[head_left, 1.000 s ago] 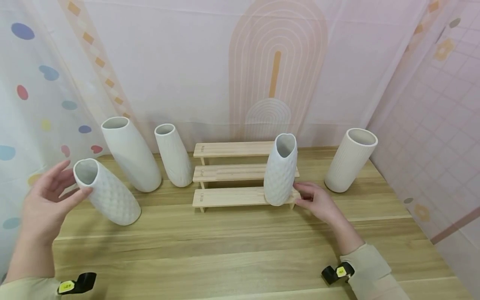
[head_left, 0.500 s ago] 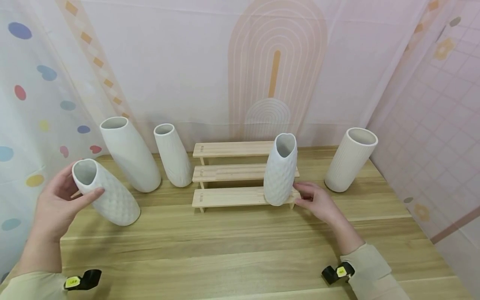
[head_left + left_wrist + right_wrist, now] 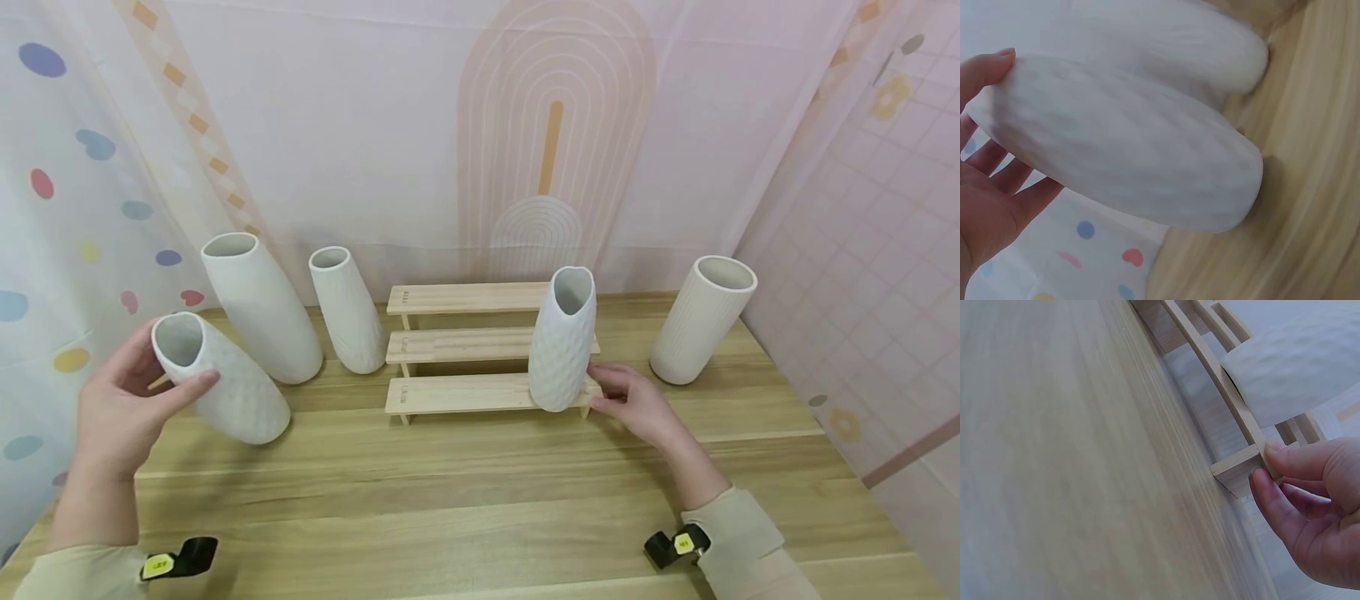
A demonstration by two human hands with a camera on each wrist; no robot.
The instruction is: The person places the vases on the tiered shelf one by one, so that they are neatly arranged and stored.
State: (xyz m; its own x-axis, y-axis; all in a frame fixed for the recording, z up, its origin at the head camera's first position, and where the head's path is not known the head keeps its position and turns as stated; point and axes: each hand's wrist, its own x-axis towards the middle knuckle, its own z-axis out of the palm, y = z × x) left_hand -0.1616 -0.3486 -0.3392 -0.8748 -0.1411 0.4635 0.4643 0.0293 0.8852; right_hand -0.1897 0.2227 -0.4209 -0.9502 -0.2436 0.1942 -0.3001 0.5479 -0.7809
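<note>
My left hand (image 3: 123, 412) grips a white dimpled vase (image 3: 243, 400) near its rim, thumb on the near side and fingers behind. In the left wrist view the base of this vase (image 3: 1147, 150) is close over the wooden tabletop, with a shadow beside it. At the right end of a three-step wooden stand (image 3: 457, 395), my right hand (image 3: 632, 404) pinches the lowest board between thumb and fingers, as the right wrist view shows. A second white dimpled vase (image 3: 561, 350) stands upright on that lowest board, just left of my right fingers.
A tall smooth white vase (image 3: 262, 308) and a slimmer white vase (image 3: 348, 312) stand behind the held one, left of the stand. On the right is a ribbed white cylinder vase (image 3: 701, 325). A printed curtain (image 3: 360, 125) hangs behind the table (image 3: 450, 508).
My left hand has closed in around the dimpled vase's upper part, and the vase has shifted slightly up and to the right. My right hand and the stand have stayed put.
</note>
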